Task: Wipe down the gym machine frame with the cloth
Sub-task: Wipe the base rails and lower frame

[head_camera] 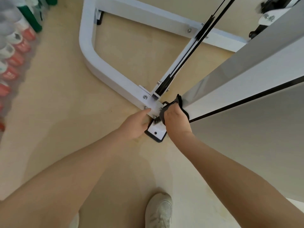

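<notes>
I look down on a tan floor point(54, 102): a blurred row of red, white and green containers point(14, 46) lines its left edge, the white gym machine frame point(92, 51) curves across the middle with black cables point(195, 40) running up to the top edge, and one pale shoe point(158, 211) stands at the bottom edge. My left hand point(135, 124) rests against the frame's bolted base joint, forefinger extended along it, the other fingers loosely curled, holding nothing. Just right of it, my right hand point(176, 120) grips the dark cloth point(179, 102), pressing it where the frame's upright meets the base, beside the foot plate point(156, 131).
</notes>
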A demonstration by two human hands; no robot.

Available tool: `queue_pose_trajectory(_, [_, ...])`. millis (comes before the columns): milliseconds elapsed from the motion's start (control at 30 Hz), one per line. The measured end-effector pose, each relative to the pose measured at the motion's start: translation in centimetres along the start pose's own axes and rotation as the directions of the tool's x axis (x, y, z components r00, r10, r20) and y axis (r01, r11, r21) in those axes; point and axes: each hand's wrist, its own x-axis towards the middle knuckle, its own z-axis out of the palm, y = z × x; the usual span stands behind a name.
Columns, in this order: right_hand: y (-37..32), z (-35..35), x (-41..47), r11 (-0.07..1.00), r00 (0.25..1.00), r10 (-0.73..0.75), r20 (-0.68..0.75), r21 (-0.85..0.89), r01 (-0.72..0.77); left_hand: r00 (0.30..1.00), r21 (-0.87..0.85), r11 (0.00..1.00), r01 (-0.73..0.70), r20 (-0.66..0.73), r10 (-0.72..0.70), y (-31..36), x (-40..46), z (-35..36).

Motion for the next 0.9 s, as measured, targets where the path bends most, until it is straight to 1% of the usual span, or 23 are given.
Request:
queue_pose_trajectory(100, [1.2, 0.5, -1.9, 0.992, 0.984, 0.106, -0.143, 0.082, -0.095, 0.999, 0.089, 0.996, -0.029, -0.022, 0.031, -1.2, 0.1, 0.6])
queue_pose_trajectory(133, [2.1, 0.6, -2.8, 0.985, 0.969, 0.158, -0.191, 0.099, -0.141, 0.999, 0.103, 0.994, -0.037, -0.030, 0.040, -1.3, 0.1, 0.9])
queue_pose_trajectory(200, [3.8, 0.7, -4.3, 0.958, 0.911, 0.281, -0.303, 0.137, -0.250, 0.997, 0.136, 0.988, -0.075, -0.019, 0.078, -1.2, 0.0, 1.4])
queue_pose_trajectory(233, [4.4, 0.7, -5.0, 0.946, 0.889, 0.319, -0.329, 0.166, -0.278, 0.995, 0.165, 0.981, -0.098, 0.002, 0.099, -1.2, 0.0, 1.6])
queue_pose_trajectory(267, [4.7, 0.7, -5.5, 0.939, 0.883, 0.335, -0.328, 0.187, -0.287, 0.993, 0.209, 0.971, -0.118, 0.030, 0.114, -1.2, 0.1, 1.6])
queue_pose_trajectory(333, [4.6, 0.6, -5.9, 0.940, 0.893, 0.332, -0.303, 0.179, -0.289, 0.990, 0.318, 0.938, -0.136, 0.071, 0.120, -1.1, 0.4, 1.4])
queue_pose_trajectory(433, [3.5, 0.2, -4.9, 0.945, 0.919, 0.324, -0.224, 0.131, -0.301, 0.989, 0.467, 0.872, -0.146, 0.045, 0.142, -1.1, 1.1, 1.3])
queue_pose_trajectory(500, [1.7, 0.2, -3.3, 0.962, 0.948, 0.269, -0.170, 0.097, -0.255, 0.987, 0.548, 0.822, -0.153, 0.036, 0.160, -1.4, 1.9, 1.2])
queue_pose_trajectory(633, [-2.6, 1.0, 0.9, 0.988, 0.988, 0.150, -0.031, 0.050, -0.148, 0.973, 0.734, 0.648, -0.204, 0.078, 0.218, -3.1, 3.6, 1.4])
queue_pose_trajectory(700, [-4.2, 1.2, 2.7, 0.995, 0.996, 0.089, 0.033, 0.043, -0.090, 0.974, 0.761, 0.618, -0.199, 0.085, 0.209, -4.0, 4.2, 1.9])
queue_pose_trajectory(800, [-5.7, 0.9, 4.7, 0.999, 0.993, -0.008, 0.116, 0.042, 0.004, 0.987, 0.771, 0.619, -0.148, 0.075, 0.142, -5.0, 4.7, 2.1])
queue_pose_trajectory(867, [-5.5, 0.6, 4.8, 0.996, 0.989, -0.003, 0.149, 0.084, -0.009, 0.986, 0.785, 0.602, -0.143, 0.062, 0.153, -5.2, 5.1, 1.7])
queue_pose_trajectory(900, [-5.1, 0.5, 4.4, 0.995, 0.991, 0.017, 0.136, 0.092, -0.030, 0.981, 0.790, 0.593, -0.156, 0.056, 0.184, -5.1, 5.2, 1.5])
